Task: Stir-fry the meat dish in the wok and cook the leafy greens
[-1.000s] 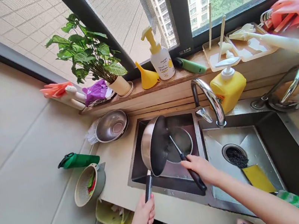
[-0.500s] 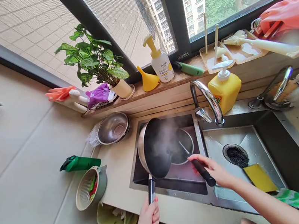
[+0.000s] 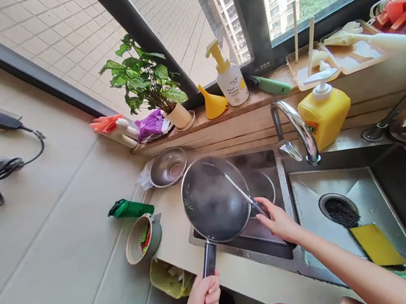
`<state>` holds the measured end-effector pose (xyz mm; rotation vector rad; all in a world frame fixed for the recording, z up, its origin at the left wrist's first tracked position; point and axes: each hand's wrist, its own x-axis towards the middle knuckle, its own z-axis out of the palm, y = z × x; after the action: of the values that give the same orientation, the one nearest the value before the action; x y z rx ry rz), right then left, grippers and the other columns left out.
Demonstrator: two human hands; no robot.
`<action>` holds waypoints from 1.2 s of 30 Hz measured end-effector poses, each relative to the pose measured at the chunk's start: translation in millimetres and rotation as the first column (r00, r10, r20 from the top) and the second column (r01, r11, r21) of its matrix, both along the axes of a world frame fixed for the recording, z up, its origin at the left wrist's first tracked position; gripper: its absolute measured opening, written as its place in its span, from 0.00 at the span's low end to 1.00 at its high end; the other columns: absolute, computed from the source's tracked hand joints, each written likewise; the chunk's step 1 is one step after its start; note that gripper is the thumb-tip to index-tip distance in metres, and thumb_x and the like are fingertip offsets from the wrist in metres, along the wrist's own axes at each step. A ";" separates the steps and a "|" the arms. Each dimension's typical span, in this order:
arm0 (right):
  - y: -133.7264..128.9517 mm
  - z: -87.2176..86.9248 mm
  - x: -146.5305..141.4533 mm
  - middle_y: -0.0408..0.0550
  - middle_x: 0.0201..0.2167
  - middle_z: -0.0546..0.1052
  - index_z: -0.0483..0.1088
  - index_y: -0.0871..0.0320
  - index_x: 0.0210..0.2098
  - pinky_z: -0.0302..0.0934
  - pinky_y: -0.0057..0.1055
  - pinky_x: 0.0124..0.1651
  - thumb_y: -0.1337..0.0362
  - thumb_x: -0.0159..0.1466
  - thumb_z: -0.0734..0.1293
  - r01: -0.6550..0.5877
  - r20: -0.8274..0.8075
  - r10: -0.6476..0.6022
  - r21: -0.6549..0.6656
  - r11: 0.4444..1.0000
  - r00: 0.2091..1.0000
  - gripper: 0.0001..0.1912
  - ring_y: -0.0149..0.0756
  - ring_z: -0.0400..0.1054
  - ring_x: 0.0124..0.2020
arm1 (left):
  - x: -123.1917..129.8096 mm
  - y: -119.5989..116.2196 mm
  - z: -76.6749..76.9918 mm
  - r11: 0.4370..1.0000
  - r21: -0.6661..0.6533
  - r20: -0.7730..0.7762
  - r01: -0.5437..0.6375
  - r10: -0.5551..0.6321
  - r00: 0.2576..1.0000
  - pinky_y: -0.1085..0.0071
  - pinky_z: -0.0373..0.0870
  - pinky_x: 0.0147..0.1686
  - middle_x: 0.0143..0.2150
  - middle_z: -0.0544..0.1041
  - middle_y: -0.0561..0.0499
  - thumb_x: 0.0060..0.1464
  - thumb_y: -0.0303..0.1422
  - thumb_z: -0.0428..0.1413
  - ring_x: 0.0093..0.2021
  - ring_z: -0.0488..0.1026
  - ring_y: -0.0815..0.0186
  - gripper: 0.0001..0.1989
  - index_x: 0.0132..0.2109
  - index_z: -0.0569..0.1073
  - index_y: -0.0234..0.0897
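My left hand (image 3: 205, 295) is wrapped round the long black handle of a wok (image 3: 218, 211). The wok is tilted so its dark inside faces me, and a few green scraps cling to its left side. Closed on the black grip of a metal-shafted spatula (image 3: 238, 187) is my right hand (image 3: 277, 219). The spatula's shaft reaches over the wok's rim into it; its head is hard to make out. Thin steam hangs about the wok. Behind it, a dark rectangular surface (image 3: 266, 160) with a light round ring is partly hidden.
The sink (image 3: 372, 197) at right holds a yellow cloth (image 3: 377, 245). A tap (image 3: 302, 131) and a yellow pump bottle (image 3: 323, 112) stand behind it. At left are a metal bowl (image 3: 169, 167), a colander (image 3: 136, 242) with peppers, a green bottle (image 3: 130, 208) and a bin (image 3: 169, 280).
The wok has turned from nearly edge-on to show its inside toward me. The spatula has moved left over its rim into it. The whole view has shifted slightly.
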<state>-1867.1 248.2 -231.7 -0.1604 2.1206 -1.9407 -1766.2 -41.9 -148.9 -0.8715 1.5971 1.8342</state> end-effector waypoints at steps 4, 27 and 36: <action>3.6 -5.6 -6.0 0.54 0.48 0.74 0.57 0.58 0.58 0.62 0.42 0.52 0.65 0.61 0.59 -0.093 -0.169 0.096 0.024 0.995 0.981 0.25 0.44 0.69 0.48 | -3.8 -2.8 9.7 0.998 -0.030 0.002 0.059 -0.059 0.998 0.82 0.43 0.11 0.19 0.57 0.64 0.41 0.38 0.65 0.15 0.41 0.81 0.19 0.37 0.67 0.35; 114.9 7.3 -18.6 0.50 0.33 0.77 0.64 0.60 0.60 0.66 0.33 0.31 0.83 0.56 0.56 0.053 -0.264 0.537 0.925 0.376 0.801 0.34 0.43 0.73 0.33 | -8.1 6.8 -5.1 0.971 -0.207 -0.101 0.118 -0.142 0.985 0.82 0.44 0.12 0.18 0.54 0.66 0.46 0.42 0.61 0.16 0.43 0.80 0.19 0.39 0.63 0.39; 68.3 -23.9 -9.0 0.48 0.54 0.74 0.63 0.52 0.60 0.67 0.34 0.52 0.66 0.66 0.60 0.093 -0.608 0.081 0.249 0.964 0.790 0.22 0.38 0.71 0.51 | 3.7 12.0 -3.2 0.990 -0.099 -0.070 0.103 -0.111 0.991 0.81 0.44 0.09 0.18 0.57 0.65 0.41 0.43 0.63 0.14 0.43 0.81 0.21 0.37 0.65 0.38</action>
<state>-1876.1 316.4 -255.6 -0.8394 2.7583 -1.7254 -1762.6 -29.9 -152.1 -0.7494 1.7558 1.7475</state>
